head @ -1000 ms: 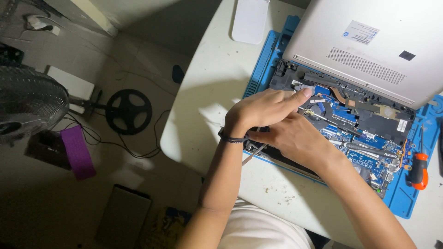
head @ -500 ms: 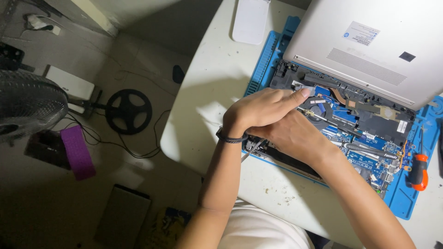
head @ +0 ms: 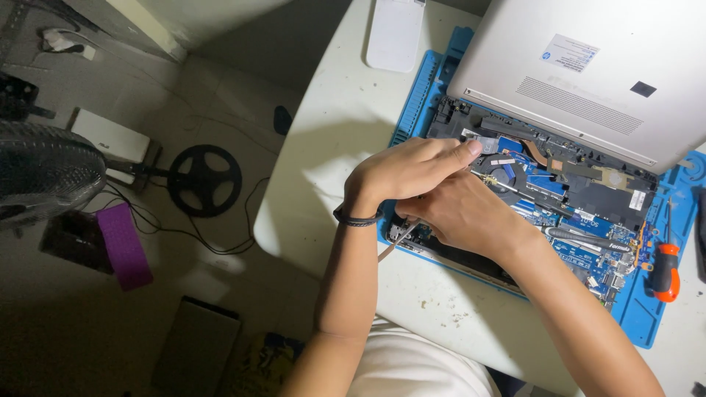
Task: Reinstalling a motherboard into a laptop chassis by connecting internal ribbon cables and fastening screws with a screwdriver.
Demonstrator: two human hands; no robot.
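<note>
Since half a second ago almost nothing has shifted: both hands stay bunched over the same spot of the opened laptop (head: 559,191), and the fan on the floor has drifted slightly at the left edge.

The left hand (head: 408,173), a dark band at its wrist, lies curled over the right hand (head: 463,213), fingertips pressing toward the round black cooling fan (head: 507,176). The right hand is clenched around something thin; only a pale, slender end pokes out below the wrist, so what it grips cannot be told. Whether the left hand grips anything is also unclear.

The laptop lies on a ribbed blue mat (head: 419,95) on the white desk (head: 338,147). Its matte silver cover (head: 588,73) is tilted up, baring a blue circuit board, copper heat pipe and black plates. The hands hide the board's near-left part. An orange-handled screwdriver (head: 665,272) rests on the mat's right side, its tip hard to make out.
</note>
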